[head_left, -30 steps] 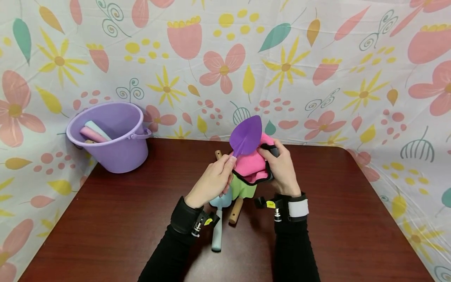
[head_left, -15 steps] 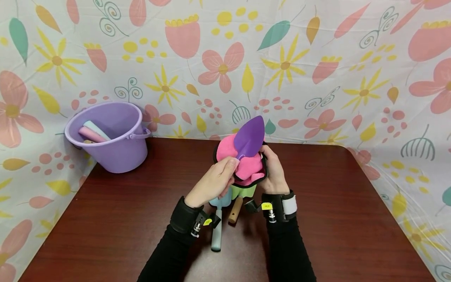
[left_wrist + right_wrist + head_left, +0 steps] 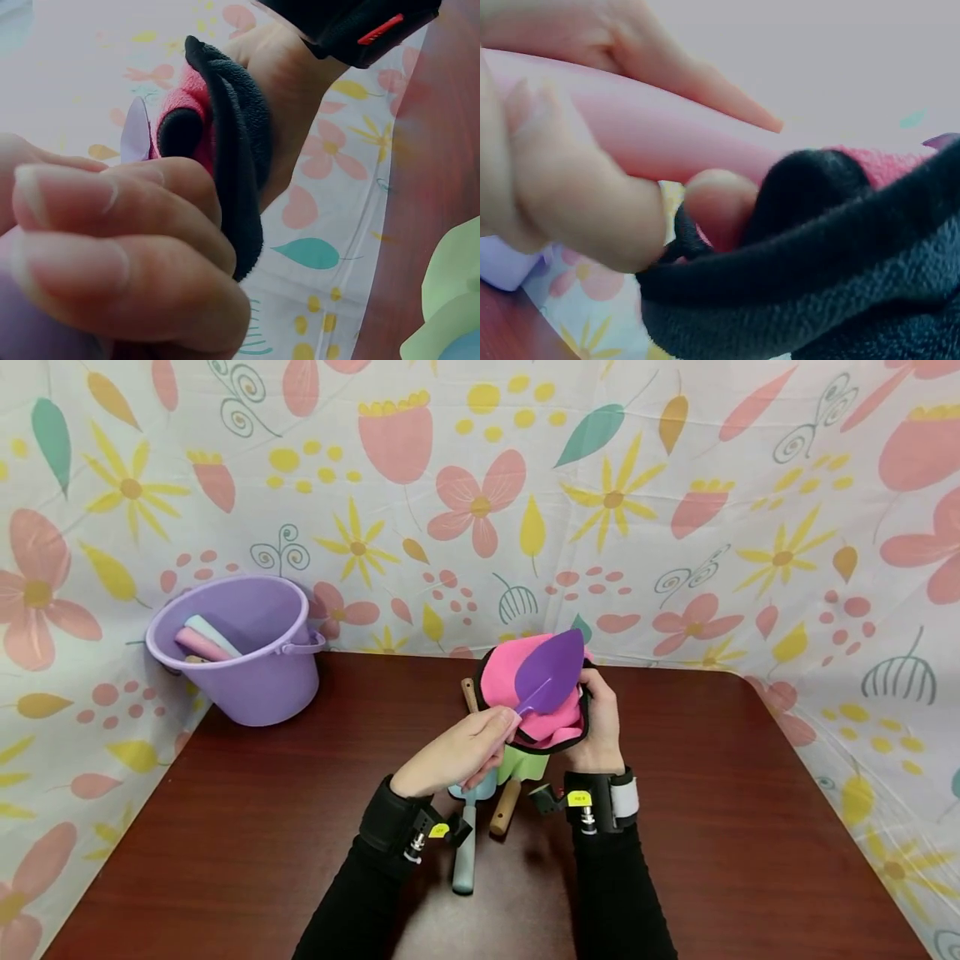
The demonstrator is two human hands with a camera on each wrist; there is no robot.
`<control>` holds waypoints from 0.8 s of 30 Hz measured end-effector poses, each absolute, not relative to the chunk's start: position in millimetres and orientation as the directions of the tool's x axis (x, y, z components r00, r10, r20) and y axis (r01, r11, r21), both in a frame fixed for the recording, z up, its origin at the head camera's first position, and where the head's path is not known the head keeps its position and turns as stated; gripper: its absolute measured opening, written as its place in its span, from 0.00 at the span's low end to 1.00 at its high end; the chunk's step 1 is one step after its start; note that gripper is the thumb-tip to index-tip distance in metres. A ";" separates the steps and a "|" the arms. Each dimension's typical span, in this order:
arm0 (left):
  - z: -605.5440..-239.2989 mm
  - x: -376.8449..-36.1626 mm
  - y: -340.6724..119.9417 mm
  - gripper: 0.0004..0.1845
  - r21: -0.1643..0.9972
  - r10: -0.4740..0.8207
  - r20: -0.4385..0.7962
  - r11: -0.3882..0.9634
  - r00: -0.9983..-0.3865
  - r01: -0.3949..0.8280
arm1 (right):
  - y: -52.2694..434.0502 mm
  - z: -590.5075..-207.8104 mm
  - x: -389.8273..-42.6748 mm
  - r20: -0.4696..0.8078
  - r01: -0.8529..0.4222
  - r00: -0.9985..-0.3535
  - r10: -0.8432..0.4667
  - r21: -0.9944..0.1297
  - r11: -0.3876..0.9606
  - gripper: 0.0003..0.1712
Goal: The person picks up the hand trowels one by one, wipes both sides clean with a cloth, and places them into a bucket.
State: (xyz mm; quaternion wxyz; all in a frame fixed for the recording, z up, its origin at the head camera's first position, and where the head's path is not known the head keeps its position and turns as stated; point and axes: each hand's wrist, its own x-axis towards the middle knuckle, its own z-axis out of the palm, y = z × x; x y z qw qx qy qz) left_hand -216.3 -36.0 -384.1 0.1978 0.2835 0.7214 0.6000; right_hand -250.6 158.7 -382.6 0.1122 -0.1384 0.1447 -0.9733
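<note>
My left hand (image 3: 457, 756) grips the handle of a purple toy trowel (image 3: 551, 672), its blade raised against a pink cloth with a black edge (image 3: 536, 714). My right hand (image 3: 600, 722) holds that cloth from the right side, fingers curled round its edge. In the left wrist view my curled fingers (image 3: 112, 247) fill the foreground, with the cloth's black edge (image 3: 236, 165) and the thin purple blade (image 3: 136, 131) behind. The right wrist view shows fingertips (image 3: 712, 202) pinching the black-edged cloth (image 3: 840, 255). Both hands hover above the brown table (image 3: 225, 843).
Under the hands lie a green trowel with a wooden handle (image 3: 517, 777), a light blue trowel (image 3: 465, 843) and another wooden handle (image 3: 468, 689). A purple bucket (image 3: 240, 652) holding pink and pale blue handles stands at the back left. A flowered sheet (image 3: 675, 510) walls the table.
The trowel and cloth have shifted slightly right and lower. The cloth now sits behind the blade, and my right hand has moved round its right side.
</note>
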 end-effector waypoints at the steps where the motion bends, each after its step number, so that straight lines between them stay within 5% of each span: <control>1: -384.5 -216.3 -35.6 0.24 0.977 0.652 0.049 0.126 -0.757 0.171 | 160.3 -382.5 -251.0 0.249 0.160 -0.938 -0.240 -0.302 -0.940 0.15; 8: -387.2 -218.8 -33.7 0.24 0.971 0.657 0.030 0.160 -0.753 0.179 | 174.6 -380.1 -253.4 0.253 0.073 -0.956 -0.149 -0.286 -0.955 0.13; 24: -392.0 -220.3 -32.1 0.22 0.922 0.504 0.049 0.308 -0.862 0.233 | 184.0 -368.3 -249.9 0.325 -0.004 -0.941 -0.093 -0.285 -0.958 0.11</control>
